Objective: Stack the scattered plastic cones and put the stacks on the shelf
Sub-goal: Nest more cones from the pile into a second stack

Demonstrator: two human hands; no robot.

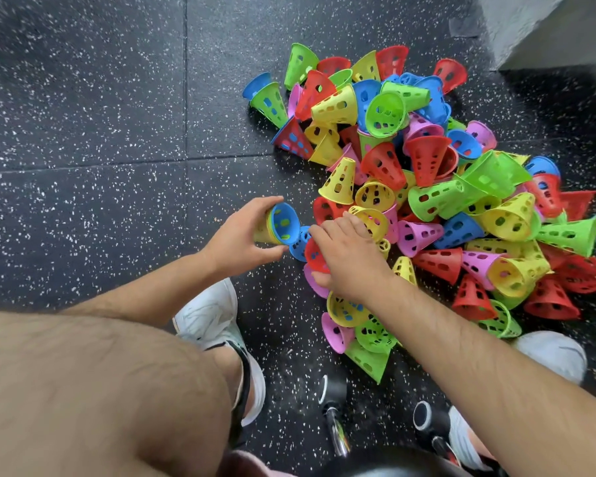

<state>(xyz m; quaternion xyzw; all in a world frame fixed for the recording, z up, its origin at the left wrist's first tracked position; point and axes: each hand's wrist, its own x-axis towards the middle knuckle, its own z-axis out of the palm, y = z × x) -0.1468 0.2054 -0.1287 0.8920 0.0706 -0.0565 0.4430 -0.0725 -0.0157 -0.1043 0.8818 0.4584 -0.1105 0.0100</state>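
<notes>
A big heap of perforated plastic cones (pixel 427 173) in red, yellow, green, blue and pink lies on the dark speckled floor, right of centre. My left hand (pixel 241 235) is shut on a short stack of cones (pixel 279 223), yellow outside with a blue one innermost, its mouth turned toward the heap. My right hand (pixel 348 256) reaches into the heap's near edge, fingers curled over a red cone (pixel 315 256); a pink cone (pixel 312 280) sits under the thumb. A blue cone (pixel 299 242) lies between the two hands.
My bare knee (pixel 93 390) fills the lower left, with white shoes (pixel 214 321) on the floor below the hands. A grey block corner (pixel 544 29) stands at the top right. Black-and-white gear (pixel 334 418) lies near the bottom edge.
</notes>
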